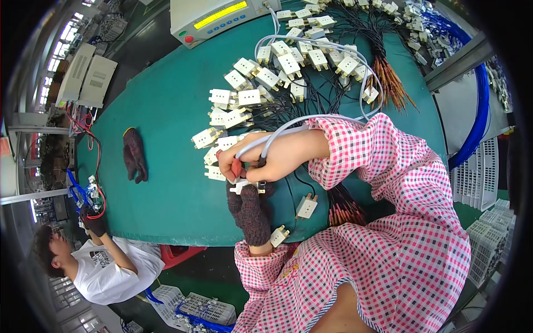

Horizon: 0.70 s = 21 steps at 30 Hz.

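My left hand [250, 216], in a dark knitted glove, is closed on a white connector block [242, 186] above the green mat. Bare and reaching in from the right, my right hand [286, 158] grips two test probes, a red probe [237, 167] and a black one, at that block; the tips' exact contact is hidden. A grey cable [302, 118] runs from them over the back of my right hand. Beside my hands lies a heap of similar white blocks [249, 98] with metal prongs and black wires. Two loose blocks [306, 206] rest close to my left wrist.
A tester [219, 19] with a lit yellow display stands at the back. A spare dark glove [134, 155] lies on the green mat [172, 122] at left. Copper-coloured wire ends [391, 83] bunch at right. A co-worker [105, 266] works at the left corner; white crates [477, 172] stand at right.
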Available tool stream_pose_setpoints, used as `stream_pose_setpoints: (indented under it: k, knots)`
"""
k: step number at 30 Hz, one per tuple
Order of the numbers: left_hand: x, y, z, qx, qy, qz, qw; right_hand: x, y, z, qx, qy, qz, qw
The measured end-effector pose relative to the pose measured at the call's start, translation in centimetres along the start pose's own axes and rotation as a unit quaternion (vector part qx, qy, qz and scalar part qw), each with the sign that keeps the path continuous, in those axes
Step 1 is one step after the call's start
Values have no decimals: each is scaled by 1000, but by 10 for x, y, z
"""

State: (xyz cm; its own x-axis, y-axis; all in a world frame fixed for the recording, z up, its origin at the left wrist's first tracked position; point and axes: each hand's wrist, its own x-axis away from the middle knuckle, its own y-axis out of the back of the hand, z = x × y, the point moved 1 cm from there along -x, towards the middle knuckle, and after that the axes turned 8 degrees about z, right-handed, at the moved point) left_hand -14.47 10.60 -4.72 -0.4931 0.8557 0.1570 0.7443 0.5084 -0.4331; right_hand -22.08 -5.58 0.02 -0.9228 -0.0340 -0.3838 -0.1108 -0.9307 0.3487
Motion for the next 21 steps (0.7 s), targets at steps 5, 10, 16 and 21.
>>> stream_pose_setpoints:
  k: [5,10,16,21]
  knots:
    - [3,9,3,-49,5,0,999,1,-3,14,-88,-76,-1,993]
    - [4,8,4,-8,-7,8,1000,2,-3,12,-100,-45,3,994]
    - [7,12,4,-52,-42,20,998,0,-3,15,-115,-42,15,992]
    - [24,18,-31,-219,37,94,971,2,2,10,-302,-85,-57,948]
